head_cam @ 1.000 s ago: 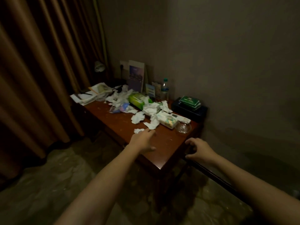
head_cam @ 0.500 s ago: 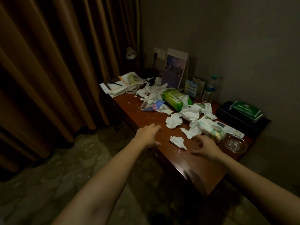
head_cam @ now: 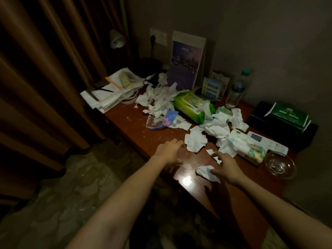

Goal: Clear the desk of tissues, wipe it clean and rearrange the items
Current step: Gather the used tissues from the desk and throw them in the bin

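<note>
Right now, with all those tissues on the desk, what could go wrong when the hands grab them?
The glass dish sits close beside the right hand, near the desk edge; a wide sweep might knock it off. Tiny tissue crumbs could get brushed onto the floor. The water bottle behind the tissue pile may tip.

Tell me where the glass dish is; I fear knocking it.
Head view: the glass dish sits near the right edge of the desk, beside the tissue pack.

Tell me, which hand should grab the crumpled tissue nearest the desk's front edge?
Probably right: the right hand sits at that crumpled tissue, while the left hand hovers over bare desk.
</note>
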`<state>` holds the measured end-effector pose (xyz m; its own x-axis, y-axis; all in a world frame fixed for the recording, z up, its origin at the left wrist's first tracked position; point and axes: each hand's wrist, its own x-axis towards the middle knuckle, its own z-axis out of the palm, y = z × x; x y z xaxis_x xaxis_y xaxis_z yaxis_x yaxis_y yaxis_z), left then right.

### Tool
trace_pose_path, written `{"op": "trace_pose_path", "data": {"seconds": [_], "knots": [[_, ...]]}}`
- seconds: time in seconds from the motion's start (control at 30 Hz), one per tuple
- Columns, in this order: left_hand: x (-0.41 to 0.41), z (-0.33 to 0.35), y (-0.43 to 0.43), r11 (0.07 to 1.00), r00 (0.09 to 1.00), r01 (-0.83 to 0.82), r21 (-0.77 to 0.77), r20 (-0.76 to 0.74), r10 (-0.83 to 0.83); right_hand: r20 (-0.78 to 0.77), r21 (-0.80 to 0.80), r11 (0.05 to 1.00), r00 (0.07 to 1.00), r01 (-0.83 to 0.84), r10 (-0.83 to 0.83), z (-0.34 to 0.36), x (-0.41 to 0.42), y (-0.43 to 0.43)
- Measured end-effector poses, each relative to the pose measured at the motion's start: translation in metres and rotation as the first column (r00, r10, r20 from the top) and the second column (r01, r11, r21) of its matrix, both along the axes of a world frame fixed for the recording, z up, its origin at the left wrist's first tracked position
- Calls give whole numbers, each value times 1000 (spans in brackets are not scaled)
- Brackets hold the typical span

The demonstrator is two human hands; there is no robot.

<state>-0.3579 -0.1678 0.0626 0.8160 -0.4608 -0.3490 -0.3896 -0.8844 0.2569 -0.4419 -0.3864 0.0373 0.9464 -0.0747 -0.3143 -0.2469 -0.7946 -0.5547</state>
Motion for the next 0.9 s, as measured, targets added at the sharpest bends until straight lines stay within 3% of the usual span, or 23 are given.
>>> {"op": "trace_pose_path", "data": {"seconds": [0.23,0.37,0.47,0.57,0.73,0.9], "knots": [[73,-49,-8,969,963,240,-56,-110,-245,-129,-36,966,957,256,-259,-45,19,28],[112,-66,-7,933,928,346,-96,-109,-355,-203,-77,886,863,457,-463,-55,26,49],[138,-65,-12,886,882,451,-105,-98,-461,-174,-117,807,788,579,-591,-54,37,61],[157,-69,-21,844,846,528,-97,-33,-533,-221,-182,767,734,616,-642,-55,43,68],[160,-79,-37,812,807,576,-98,-88,-584,-263,-264,731,682,629,-682,-68,45,75],[159,-84,-47,815,804,575,-68,-134,-579,-210,-267,747,719,609,-662,-78,41,69]]}}
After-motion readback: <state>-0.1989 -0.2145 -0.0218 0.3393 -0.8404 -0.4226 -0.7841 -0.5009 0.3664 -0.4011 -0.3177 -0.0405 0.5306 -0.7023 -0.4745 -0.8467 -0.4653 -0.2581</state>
